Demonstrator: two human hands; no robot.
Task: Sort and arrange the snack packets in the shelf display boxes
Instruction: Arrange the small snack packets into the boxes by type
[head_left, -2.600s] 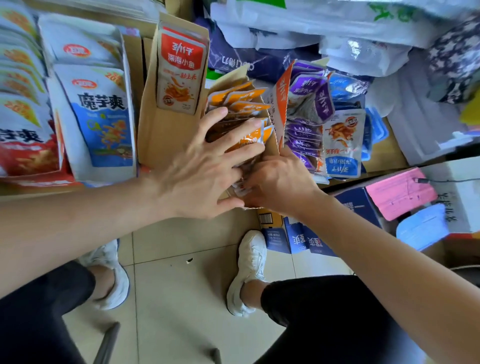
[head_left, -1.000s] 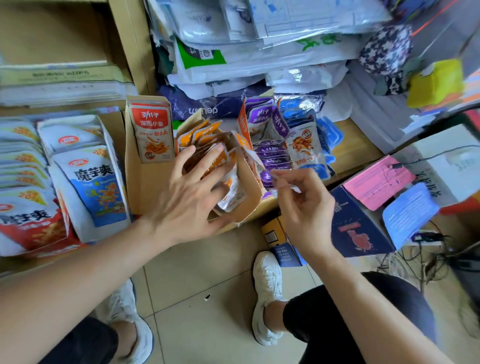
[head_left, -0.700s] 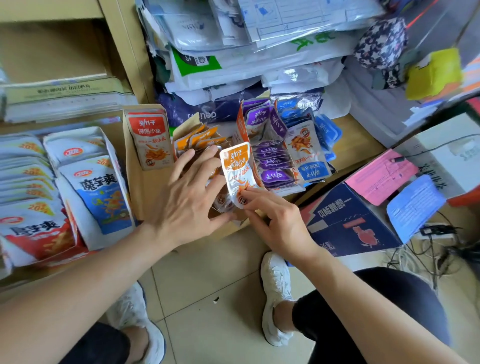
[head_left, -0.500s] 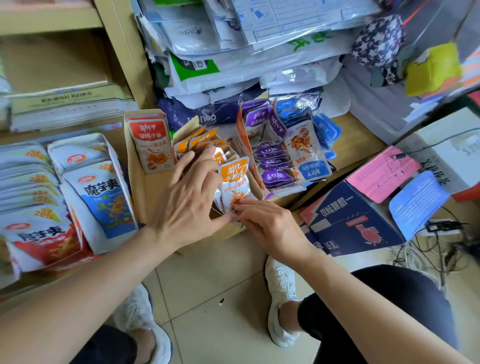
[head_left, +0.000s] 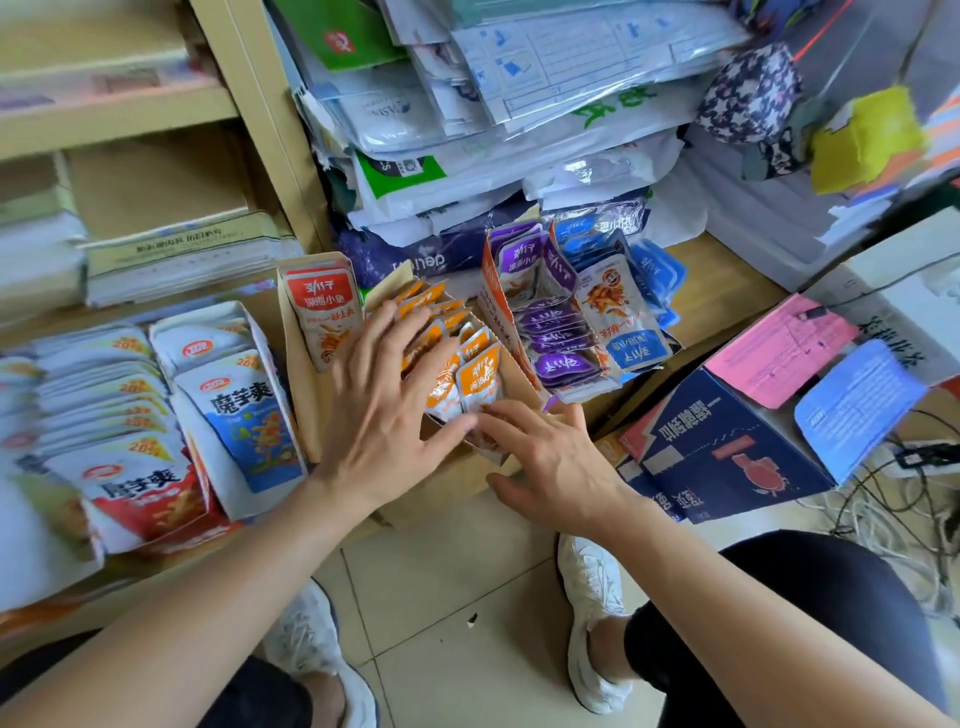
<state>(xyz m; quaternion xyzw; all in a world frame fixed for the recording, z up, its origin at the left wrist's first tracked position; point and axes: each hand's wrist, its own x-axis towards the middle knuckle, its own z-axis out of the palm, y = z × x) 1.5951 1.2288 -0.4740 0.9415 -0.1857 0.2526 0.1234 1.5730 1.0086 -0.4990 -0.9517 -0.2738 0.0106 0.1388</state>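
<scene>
One view only: head-worn, wide-angle. The scene is seen from above, aimed forward and steeply down at a low shelf (head_left: 727, 283), which is faced roughly head-on. Framing is close: both forearms are brought in from the bottom edge, and the left hand (head_left: 384, 410) and right hand (head_left: 550, 457) are placed at centre frame on the display box (head_left: 447, 486). The floor (head_left: 447, 587) and a white shoe (head_left: 592, 623) are caught almost directly below the lens. The shelf upright (head_left: 260, 130) is rendered leaning; the edges are smeared.
</scene>
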